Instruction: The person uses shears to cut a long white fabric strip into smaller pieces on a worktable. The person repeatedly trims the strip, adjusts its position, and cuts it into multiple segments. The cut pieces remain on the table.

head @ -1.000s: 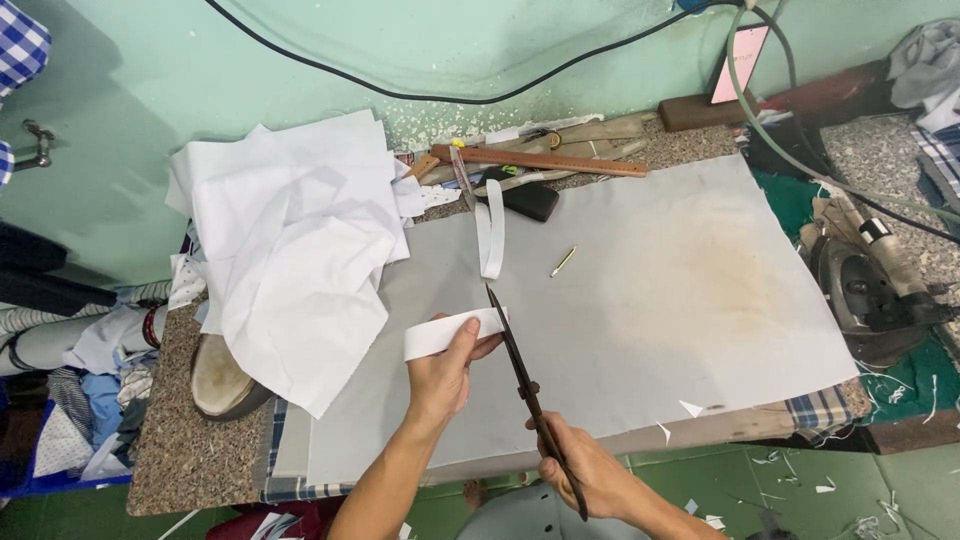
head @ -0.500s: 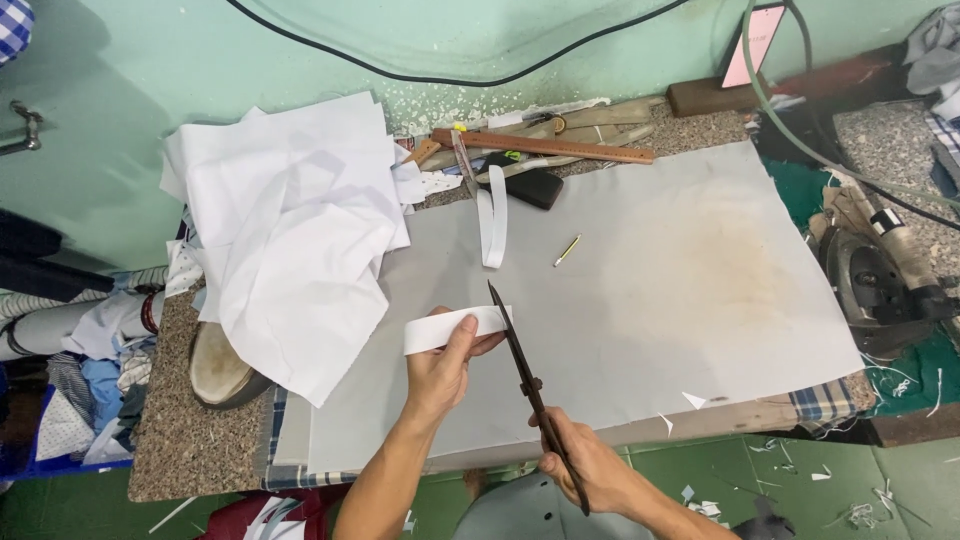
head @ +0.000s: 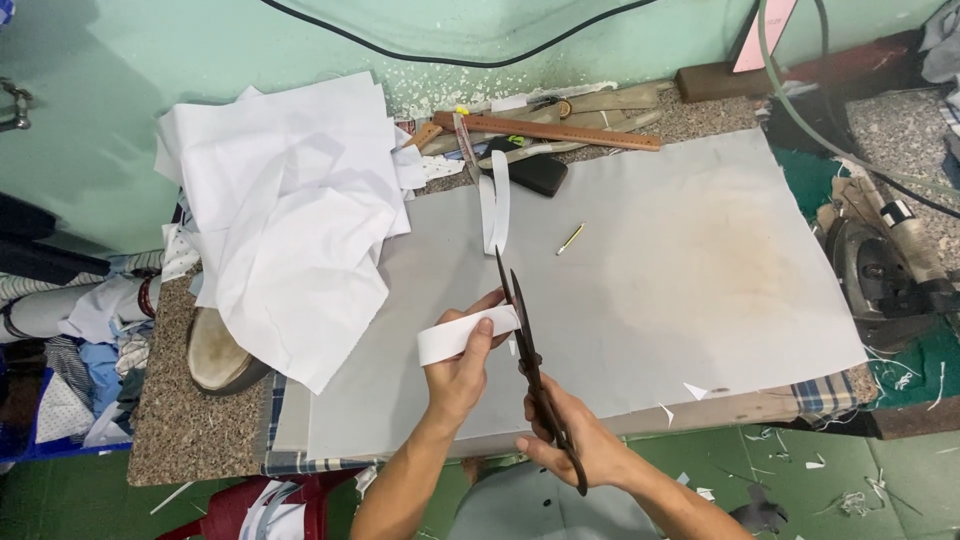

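My left hand (head: 462, 365) pinches a white fabric strip (head: 455, 336) above the front of the grey work board (head: 690, 280). My right hand (head: 575, 450) grips the handles of long dark scissors (head: 528, 350), whose blades point away from me and meet the strip's right end. A second white strip (head: 494, 212) lies folded on the board further back. A heap of white fabric (head: 290, 220) covers the board's left side.
A wooden ruler (head: 550, 130), a dark case (head: 535, 172) and a small pencil (head: 570, 238) lie at the back. An iron-like tool (head: 885, 270) sits at the right. A worn pad (head: 215, 355) rests on the speckled counter at the left. Scraps litter the green floor.
The strip and scissors have stayed together; the scissor blades have edged slightly along the strip's end. The camera view has shifted a little.
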